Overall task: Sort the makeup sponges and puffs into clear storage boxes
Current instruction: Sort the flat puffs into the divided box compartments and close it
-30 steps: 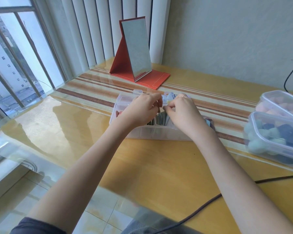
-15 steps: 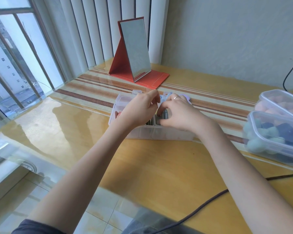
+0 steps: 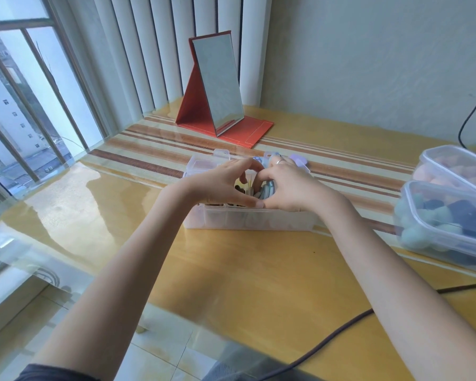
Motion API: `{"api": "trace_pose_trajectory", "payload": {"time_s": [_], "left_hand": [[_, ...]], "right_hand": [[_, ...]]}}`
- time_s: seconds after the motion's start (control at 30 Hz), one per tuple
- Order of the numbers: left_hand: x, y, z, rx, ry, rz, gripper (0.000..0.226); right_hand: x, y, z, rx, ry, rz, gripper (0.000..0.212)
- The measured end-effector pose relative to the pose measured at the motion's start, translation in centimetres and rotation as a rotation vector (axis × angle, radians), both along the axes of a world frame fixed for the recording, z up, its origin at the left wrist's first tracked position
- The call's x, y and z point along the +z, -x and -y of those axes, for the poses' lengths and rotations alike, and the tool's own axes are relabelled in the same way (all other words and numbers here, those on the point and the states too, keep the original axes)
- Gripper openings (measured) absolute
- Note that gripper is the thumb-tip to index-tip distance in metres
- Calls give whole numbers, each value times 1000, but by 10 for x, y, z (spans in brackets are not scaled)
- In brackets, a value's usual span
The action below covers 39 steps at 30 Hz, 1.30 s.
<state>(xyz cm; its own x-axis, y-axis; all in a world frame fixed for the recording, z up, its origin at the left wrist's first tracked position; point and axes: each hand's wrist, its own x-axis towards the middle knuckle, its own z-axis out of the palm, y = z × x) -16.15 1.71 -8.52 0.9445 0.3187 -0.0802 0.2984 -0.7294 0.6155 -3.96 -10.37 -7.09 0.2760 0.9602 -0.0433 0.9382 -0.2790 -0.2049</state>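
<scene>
A clear compartment box [image 3: 248,221] stands mid-table with flat puffs standing on edge inside. Both hands reach into its top. My left hand [image 3: 220,185] has its thumb along the near rim and its fingers curled over the puffs. My right hand [image 3: 289,185], with a ring on one finger, curls round a stack of grey-blue puffs [image 3: 267,189] in the box. A lilac puff [image 3: 300,160] shows just behind the right hand.
Two lidded clear boxes sit at the right: the nearer [image 3: 448,229] holds teal and dark sponges, the farther [image 3: 462,169] pink ones. A red folding mirror [image 3: 217,89] stands behind. A dark cable [image 3: 341,328] crosses the near table. A window is at left.
Both hands have dropped lower into the compartment box, and the right hand has pressed the puffs down among the others.
</scene>
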Motion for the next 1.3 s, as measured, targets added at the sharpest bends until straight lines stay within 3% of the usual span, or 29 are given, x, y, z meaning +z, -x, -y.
{"api": "trace_pose_trajectory", "payload": {"time_s": [0.17,0.47,0.57,0.7,0.83,1.1,1.3], "left_hand": [[1,-2,-3,-10,-21,-43,61],[-3,-4,-5,-30,-42,-39,60],[-4,-5,-7,-33,-73,-45,58],[-1,-7,-5,-28,-78,-65,59],[0,-7,-4,-21,-77,-77,60],[-3,-3,-2,-9,-72,-34,66],[0,0,3,-7,-39,31,51]], "right_hand": [[-9,-1,4,19,-144,-209,11],[-17,-5,11,29,-294,-363,7],[-18,-5,10,27,-300,-355,6],[-19,-5,9,-15,-346,-334,20],[-18,-7,11,2,-371,-433,11],[-5,-15,22,-18,-400,-400,14],[-4,-19,21,-31,-352,-350,4]]}}
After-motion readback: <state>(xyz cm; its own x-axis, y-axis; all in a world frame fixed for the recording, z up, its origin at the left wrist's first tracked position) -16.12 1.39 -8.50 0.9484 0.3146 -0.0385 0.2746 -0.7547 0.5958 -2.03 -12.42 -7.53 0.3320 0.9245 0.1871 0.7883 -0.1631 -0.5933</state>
